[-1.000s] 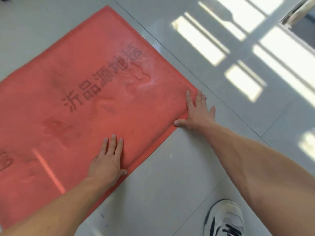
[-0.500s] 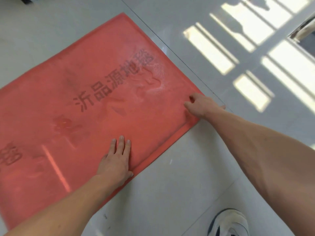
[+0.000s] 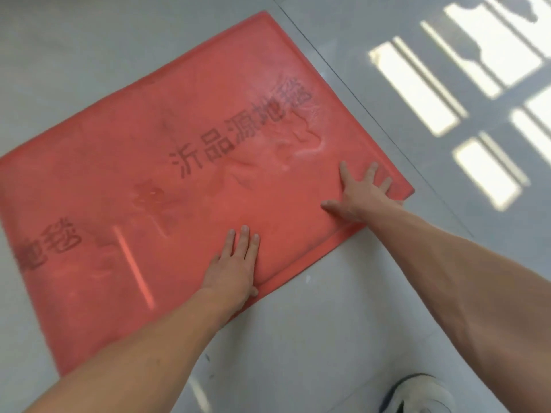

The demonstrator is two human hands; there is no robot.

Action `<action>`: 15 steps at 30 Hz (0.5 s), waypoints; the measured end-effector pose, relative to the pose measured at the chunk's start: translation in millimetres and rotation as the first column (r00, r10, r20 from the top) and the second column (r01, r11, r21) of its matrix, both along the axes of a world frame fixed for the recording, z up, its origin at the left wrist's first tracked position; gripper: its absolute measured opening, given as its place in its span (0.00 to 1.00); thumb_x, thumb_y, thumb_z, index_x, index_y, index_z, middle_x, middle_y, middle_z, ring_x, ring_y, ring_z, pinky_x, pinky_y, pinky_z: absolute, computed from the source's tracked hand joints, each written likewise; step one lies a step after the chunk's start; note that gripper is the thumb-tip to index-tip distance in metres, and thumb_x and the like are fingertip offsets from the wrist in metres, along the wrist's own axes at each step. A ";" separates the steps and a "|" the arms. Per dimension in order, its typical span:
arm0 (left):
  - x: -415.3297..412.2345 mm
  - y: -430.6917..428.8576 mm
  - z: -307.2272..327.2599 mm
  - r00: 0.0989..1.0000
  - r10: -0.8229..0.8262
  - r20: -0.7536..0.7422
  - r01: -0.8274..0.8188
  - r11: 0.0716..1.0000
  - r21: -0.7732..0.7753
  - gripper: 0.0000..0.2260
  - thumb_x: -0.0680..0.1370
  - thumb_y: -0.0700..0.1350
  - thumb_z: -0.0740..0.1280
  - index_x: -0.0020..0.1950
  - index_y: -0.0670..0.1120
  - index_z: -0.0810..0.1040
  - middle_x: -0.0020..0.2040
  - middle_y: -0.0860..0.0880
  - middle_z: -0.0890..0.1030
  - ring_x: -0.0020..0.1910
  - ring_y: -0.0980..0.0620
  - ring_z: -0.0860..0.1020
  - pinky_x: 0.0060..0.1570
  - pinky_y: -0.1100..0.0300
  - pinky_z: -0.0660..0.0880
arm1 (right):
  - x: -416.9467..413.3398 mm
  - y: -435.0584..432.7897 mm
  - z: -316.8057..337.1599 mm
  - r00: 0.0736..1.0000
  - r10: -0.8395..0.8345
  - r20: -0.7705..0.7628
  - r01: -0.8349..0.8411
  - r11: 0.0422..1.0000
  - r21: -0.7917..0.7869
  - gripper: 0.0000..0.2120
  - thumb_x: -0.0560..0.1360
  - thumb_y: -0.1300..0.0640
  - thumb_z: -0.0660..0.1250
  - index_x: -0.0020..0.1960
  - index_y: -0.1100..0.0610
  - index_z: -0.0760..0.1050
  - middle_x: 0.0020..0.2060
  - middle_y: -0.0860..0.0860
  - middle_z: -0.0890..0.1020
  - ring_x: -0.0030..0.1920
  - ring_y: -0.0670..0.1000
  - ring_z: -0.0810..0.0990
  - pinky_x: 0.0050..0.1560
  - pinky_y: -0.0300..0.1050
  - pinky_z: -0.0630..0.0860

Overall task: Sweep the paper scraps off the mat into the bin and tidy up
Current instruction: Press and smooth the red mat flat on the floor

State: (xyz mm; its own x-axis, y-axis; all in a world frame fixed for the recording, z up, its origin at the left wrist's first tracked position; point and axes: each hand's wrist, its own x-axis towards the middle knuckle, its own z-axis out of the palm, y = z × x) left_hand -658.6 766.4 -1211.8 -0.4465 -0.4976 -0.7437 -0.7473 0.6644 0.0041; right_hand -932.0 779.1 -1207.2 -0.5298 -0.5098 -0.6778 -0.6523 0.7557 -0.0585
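A large red mat [image 3: 125,162] with dark printed characters lies flat on the grey tiled floor. My left hand [image 3: 234,266] rests palm down on the mat near its front edge, fingers together and extended. My right hand [image 3: 359,192] presses flat on the mat's near right corner, fingers spread. Neither hand holds anything. I see no paper scraps on the mat, and no bin is in view.
A white and black shoe [image 3: 417,394] stands on the floor at the bottom right. Bright sunlight patches [image 3: 417,87] fall across the glossy grey tiles to the right of the mat.
My right hand has moved from the mat's corner edge onto the mat and spread flat. My left hand has stayed in place. The view has shifted slightly.
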 end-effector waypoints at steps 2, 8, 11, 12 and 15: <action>1.2 -0.2 -3.0 1.000 0.010 -0.005 -0.010 1.000 -0.004 0.51 0.74 0.55 0.72 0.79 0.48 0.35 0.79 0.47 0.33 0.78 0.43 0.37 0.74 0.46 0.57 | 7.0 6.9 -11.6 0.998 0.019 -0.065 -0.020 1.000 -0.006 0.47 0.71 0.29 0.62 0.75 0.35 0.33 0.77 0.58 0.33 0.75 0.70 0.40 0.66 0.78 0.50; 0.4 -0.2 1.2 0.999 0.038 -0.034 -0.038 0.999 0.014 0.50 0.74 0.55 0.72 0.79 0.48 0.36 0.79 0.48 0.33 0.79 0.43 0.37 0.74 0.44 0.58 | 29.7 -18.9 10.0 0.996 0.062 -0.056 -0.058 0.996 0.065 0.52 0.68 0.30 0.67 0.77 0.40 0.36 0.77 0.59 0.36 0.75 0.70 0.42 0.65 0.80 0.47; 2.8 -12.8 7.0 0.988 0.115 -0.105 -0.105 0.990 0.089 0.44 0.76 0.57 0.68 0.80 0.53 0.39 0.80 0.51 0.36 0.79 0.46 0.38 0.74 0.46 0.58 | 64.9 -26.1 9.3 0.974 0.209 0.084 -0.210 0.978 0.004 0.58 0.64 0.29 0.70 0.76 0.39 0.33 0.75 0.64 0.32 0.74 0.71 0.35 0.71 0.72 0.45; 6.5 -15.7 8.5 0.984 0.129 -0.125 -0.118 0.989 0.092 0.43 0.76 0.57 0.68 0.80 0.55 0.41 0.80 0.53 0.37 0.79 0.47 0.39 0.73 0.45 0.60 | 76.6 -23.5 5.0 0.959 0.263 0.101 -0.264 0.964 -0.007 0.59 0.63 0.29 0.72 0.76 0.38 0.32 0.74 0.64 0.30 0.74 0.70 0.32 0.72 0.72 0.45; 18.7 -15.9 4.7 0.991 0.100 -0.085 -0.096 0.994 0.043 0.45 0.75 0.56 0.70 0.79 0.59 0.39 0.79 0.54 0.34 0.79 0.46 0.38 0.69 0.42 0.66 | 95.4 -11.3 -8.3 0.960 0.267 0.080 -0.268 0.963 0.004 0.61 0.62 0.35 0.76 0.73 0.33 0.30 0.71 0.57 0.22 0.73 0.67 0.28 0.64 0.79 0.53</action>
State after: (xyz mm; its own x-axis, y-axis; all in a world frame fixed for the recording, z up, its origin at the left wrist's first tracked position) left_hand -639.9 750.6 -1207.2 -0.4608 -0.5135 -0.7239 -0.8045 0.5860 0.0965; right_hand -836.6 767.7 -1215.5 -0.3210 -0.6152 -0.7200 -0.8245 0.5556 -0.1071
